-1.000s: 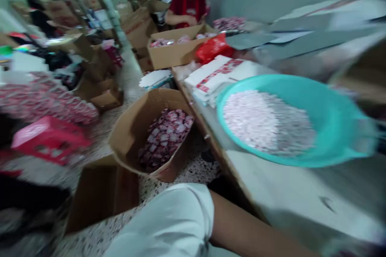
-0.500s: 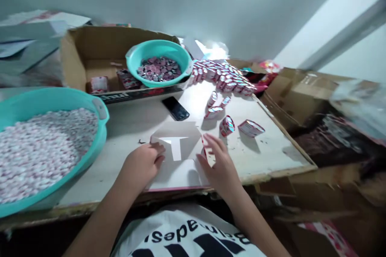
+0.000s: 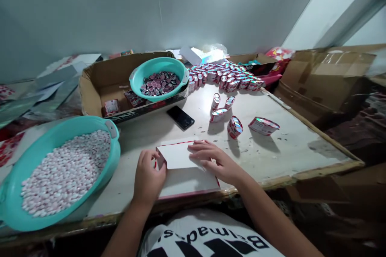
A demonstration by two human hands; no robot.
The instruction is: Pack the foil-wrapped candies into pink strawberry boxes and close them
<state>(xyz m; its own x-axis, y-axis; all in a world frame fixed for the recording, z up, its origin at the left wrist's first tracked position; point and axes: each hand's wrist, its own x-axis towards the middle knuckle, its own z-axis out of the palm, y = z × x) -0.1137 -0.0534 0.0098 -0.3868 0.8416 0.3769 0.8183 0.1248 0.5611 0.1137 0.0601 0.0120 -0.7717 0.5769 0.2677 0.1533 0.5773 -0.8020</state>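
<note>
A small white cardboard box [image 3: 188,182] with red-pink edges lies partly folded at the table's front edge. My left hand [image 3: 150,174] is at its left end, fingers curled round the side flap. Across the upper right of the box, on its white folded-over panel [image 3: 177,157], lies my right hand [image 3: 215,160] with the fingers stretched out. Its fingertips touch the panel. Just beyond, small red-and-white packs with shiny tops stand apart, among them an upright one [image 3: 235,127] and a wide oval one [image 3: 263,125].
Left stands a turquoise basin [image 3: 116,148] of small pale pieces. Behind it a brown carton [image 3: 90,88] bears a turquoise bowl [image 3: 134,82] of shiny discs. A black phone [image 3: 181,117] lies in the middle. Many packs [image 3: 232,78] are grouped at the back; cartons [image 3: 319,84] stand right.
A panel of the box has been folded over, covering the opening seen before. My right hand has moved from the right side onto this panel. The camera view has shifted too.
</note>
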